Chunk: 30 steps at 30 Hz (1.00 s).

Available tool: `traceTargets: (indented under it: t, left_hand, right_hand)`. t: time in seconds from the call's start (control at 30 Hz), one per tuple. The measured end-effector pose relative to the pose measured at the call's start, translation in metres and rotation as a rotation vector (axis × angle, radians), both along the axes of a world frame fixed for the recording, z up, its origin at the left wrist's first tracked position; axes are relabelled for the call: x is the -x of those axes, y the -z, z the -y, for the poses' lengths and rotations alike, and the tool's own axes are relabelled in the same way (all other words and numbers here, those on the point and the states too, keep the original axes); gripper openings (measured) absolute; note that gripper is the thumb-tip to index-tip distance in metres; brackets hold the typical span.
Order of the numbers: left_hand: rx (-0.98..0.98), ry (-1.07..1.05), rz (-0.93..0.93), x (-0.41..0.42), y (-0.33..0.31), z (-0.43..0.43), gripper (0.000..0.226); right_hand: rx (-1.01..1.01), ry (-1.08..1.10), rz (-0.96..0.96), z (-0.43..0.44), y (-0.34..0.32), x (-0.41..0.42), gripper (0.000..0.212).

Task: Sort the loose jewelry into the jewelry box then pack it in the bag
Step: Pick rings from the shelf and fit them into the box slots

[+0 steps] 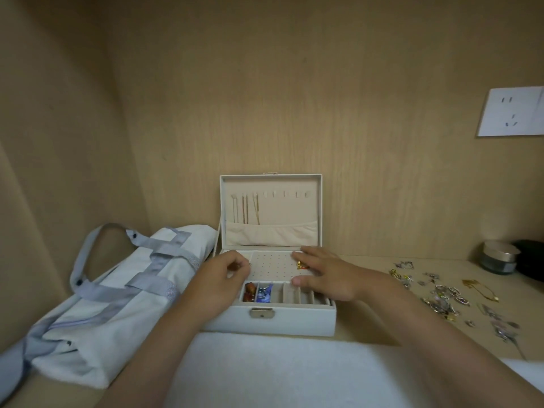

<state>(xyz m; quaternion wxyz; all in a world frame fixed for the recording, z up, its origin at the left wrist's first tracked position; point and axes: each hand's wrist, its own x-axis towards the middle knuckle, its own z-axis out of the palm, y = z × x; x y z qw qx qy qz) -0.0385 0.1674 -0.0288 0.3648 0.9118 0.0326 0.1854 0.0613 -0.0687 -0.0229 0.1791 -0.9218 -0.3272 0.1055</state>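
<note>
Currently right hand [326, 275] lies flat, fingers straight, likely steadying jewelry box [282, 319]; left hand [219, 278] curled at its 9 o'clock edge, hold unclear. Loose jewelry [441, 298] at 3 o'clock.

The pale wooden table [457, 265] bears an open white jewelry box [282, 319] in the middle; a white and grey bag [117, 304] lies on its side just left of it; a white cloth [279, 369] lies in front. Loose jewelry [441, 295] is scattered to the right; behind it stand a lidded jar [499, 257] and a black thing [530, 257].
</note>
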Motion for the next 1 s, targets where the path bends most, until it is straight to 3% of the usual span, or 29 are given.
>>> traceTargets:
  t: [0.17, 0.33, 0.47, 0.57, 0.8, 1.0]
  left_hand:
    - [-0.031, 0.143, 0.015, -0.006, 0.001, 0.037, 0.022]
    - [-0.081, 0.124, -0.025, -0.012, -0.015, 0.053, 0.015]
    - [-0.033, 0.141, 0.009, -0.020, -0.031, 0.048, 0.015]
    - [0.030, 0.174, 0.023, -0.024, -0.032, 0.038, 0.017]
    - [0.256, 0.184, 0.145, -0.023, -0.021, 0.019, 0.013]
    - [0.160, 0.178, 0.174, -0.022, -0.012, 0.008, 0.017]
  right_hand:
    - [0.013, 0.071, -0.005, 0.046, -0.008, -0.004, 0.077]
    - [0.034, 0.110, 0.101, 0.053, -0.018, -0.002, 0.081]
    - [-0.262, 0.028, 0.194, 0.031, -0.025, 0.008, 0.060]
    - [-0.456, 0.004, 0.161, 0.006, -0.034, 0.013, 0.043]
    - [-0.599, -0.054, 0.106, -0.044, -0.031, 0.005, 0.016]
    - [-0.661, -0.016, 0.130, -0.060, -0.015, 0.001, 0.009]
